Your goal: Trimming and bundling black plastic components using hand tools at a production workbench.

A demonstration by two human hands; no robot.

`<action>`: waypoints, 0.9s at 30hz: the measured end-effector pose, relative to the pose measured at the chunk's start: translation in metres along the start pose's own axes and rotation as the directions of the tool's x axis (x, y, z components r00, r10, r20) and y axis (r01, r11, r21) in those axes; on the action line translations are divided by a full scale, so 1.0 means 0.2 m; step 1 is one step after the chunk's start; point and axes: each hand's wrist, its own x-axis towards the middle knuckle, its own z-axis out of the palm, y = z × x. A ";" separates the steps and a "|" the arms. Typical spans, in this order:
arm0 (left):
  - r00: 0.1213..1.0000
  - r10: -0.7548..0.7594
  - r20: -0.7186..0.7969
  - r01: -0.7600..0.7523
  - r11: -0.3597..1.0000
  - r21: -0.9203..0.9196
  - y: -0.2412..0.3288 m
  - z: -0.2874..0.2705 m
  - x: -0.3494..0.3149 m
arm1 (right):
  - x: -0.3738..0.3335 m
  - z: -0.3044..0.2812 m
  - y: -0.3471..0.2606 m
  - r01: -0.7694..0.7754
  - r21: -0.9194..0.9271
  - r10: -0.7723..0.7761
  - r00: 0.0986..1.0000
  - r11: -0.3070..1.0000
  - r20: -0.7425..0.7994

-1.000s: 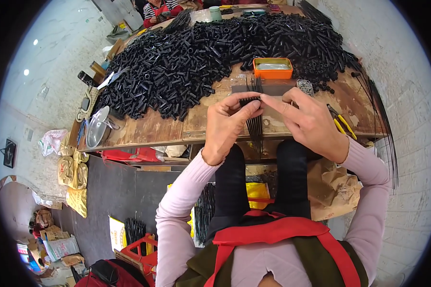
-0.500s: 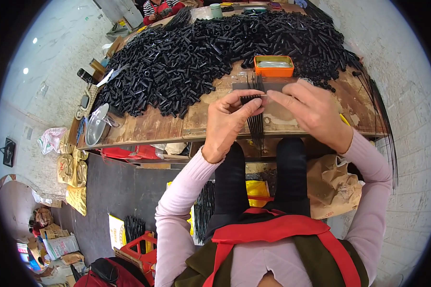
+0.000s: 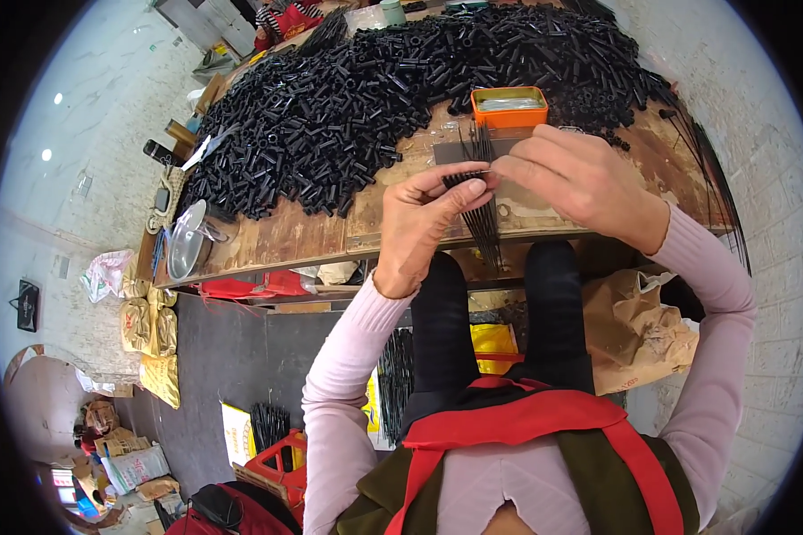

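The left hand pinches slim black rods side by side between thumb and fingers, their ends trailing beyond and below it. The right hand, fingertips drawn narrow just beside the left thumb, pinches what looks like a thin pale piece. Best to keep the left grip firm and the row level, and work the right fingertips lightly and straight, without snagging neighbouring rods.
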 end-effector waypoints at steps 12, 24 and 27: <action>1.000 0.006 0.000 -0.006 1.000 0.003 0.00 0.01 0.01 | -0.09 -0.04 -0.02 -0.185 0.027 0.185 0.983 0.982 0.023; 0.953 0.012 0.304 -0.298 0.236 0.925 -0.43 -0.25 -0.03 | -0.12 0.02 0.06 -0.365 0.189 0.381 0.923 0.912 -0.057; 0.845 0.145 0.514 -0.526 0.054 0.849 -0.59 -0.23 0.03 | -0.32 0.16 0.19 -0.508 0.247 0.528 0.849 0.825 -0.019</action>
